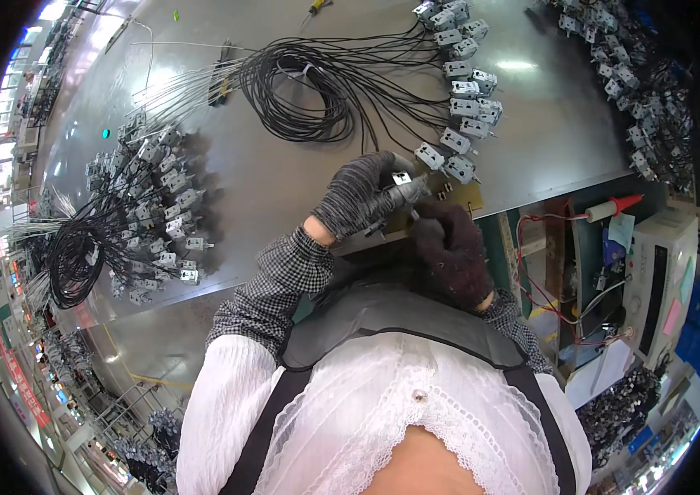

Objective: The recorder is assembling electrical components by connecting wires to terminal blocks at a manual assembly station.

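Observation:
My left hand (358,196), in a grey knitted glove, is closed on a small silver metal housing (401,178) at the near edge of the metal table. Close beside it, my right hand (456,257) wears a dark maroon glove. Its fingers are curled and slightly blurred, and what they grip is hidden. A yellowish plate with small upright pins (470,196) lies by both hands at the table edge. Just beyond them, similar metal housings (465,108) sit in a column, joined by thin black cables to a large coil (300,115).
Another bundle of cabled housings (148,198) lies on the left of the table, and a heap of them (626,91) at the far right. Pliers (219,78) lie behind the coil. At right stand a red test probe (614,208) with red wire and a pale instrument box (659,280).

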`<action>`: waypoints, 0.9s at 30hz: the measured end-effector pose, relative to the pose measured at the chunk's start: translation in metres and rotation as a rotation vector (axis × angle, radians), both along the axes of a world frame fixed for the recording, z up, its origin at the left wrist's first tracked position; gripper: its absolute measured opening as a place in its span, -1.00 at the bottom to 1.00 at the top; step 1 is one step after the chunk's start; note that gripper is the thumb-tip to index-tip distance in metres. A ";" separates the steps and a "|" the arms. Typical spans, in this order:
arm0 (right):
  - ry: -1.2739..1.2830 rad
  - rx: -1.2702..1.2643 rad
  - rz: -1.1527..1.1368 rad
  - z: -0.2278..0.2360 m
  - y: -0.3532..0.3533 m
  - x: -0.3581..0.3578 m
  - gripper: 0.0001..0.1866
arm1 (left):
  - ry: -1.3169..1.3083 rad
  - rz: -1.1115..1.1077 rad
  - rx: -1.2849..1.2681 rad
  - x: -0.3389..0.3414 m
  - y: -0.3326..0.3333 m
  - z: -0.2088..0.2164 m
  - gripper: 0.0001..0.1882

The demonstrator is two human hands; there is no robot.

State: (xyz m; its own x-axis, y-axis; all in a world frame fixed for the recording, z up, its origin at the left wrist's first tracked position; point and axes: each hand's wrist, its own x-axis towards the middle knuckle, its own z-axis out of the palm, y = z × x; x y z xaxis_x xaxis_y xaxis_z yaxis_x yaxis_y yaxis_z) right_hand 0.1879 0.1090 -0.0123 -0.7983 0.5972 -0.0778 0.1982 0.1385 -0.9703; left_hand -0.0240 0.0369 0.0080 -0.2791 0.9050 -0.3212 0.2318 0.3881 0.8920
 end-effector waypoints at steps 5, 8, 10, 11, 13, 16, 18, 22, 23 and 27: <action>-0.059 0.268 -0.048 0.000 -0.005 -0.008 -0.72 | 0.095 0.000 0.127 0.004 -0.006 -0.015 -0.60; -0.039 -0.141 -0.092 0.007 -0.011 -0.005 -0.75 | 0.262 -0.083 0.129 0.003 -0.006 -0.013 -0.60; -0.053 -0.074 0.108 -0.001 -0.006 -0.001 -0.74 | -0.289 0.073 0.113 0.004 -0.008 -0.014 -0.60; -0.065 -0.014 0.317 -0.006 -0.006 0.001 -0.74 | -0.289 0.076 0.110 0.003 -0.010 -0.015 -0.60; -0.039 -0.038 0.301 -0.012 -0.008 0.006 -0.74 | -0.075 0.032 0.083 0.001 -0.013 -0.015 -0.61; 0.037 -0.093 0.233 -0.018 -0.007 0.008 -0.74 | 0.181 -0.051 0.111 0.002 -0.010 -0.008 -0.63; 0.064 -0.109 0.214 -0.009 -0.009 0.005 -0.73 | 0.148 -0.036 0.162 0.003 -0.013 -0.015 -0.59; -0.220 -0.075 -0.080 -0.002 -0.020 0.003 -0.75 | 0.241 0.015 0.211 0.014 -0.016 -0.020 -0.55; -0.268 -0.172 -0.118 -0.004 -0.021 0.003 -0.74 | 0.243 0.015 0.214 0.015 -0.016 -0.019 -0.55; -0.032 -0.016 0.258 -0.002 -0.005 0.009 -0.65 | 0.268 0.073 0.253 0.019 -0.017 -0.022 -0.55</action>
State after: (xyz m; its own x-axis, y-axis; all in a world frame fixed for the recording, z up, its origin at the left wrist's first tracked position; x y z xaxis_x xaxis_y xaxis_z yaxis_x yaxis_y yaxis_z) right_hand 0.1965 0.1044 -0.0138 -0.9212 0.3723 -0.1131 0.1887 0.1732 -0.9666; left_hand -0.0054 0.0201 -0.0137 -0.3895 0.9210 0.0036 0.4500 0.1869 0.8732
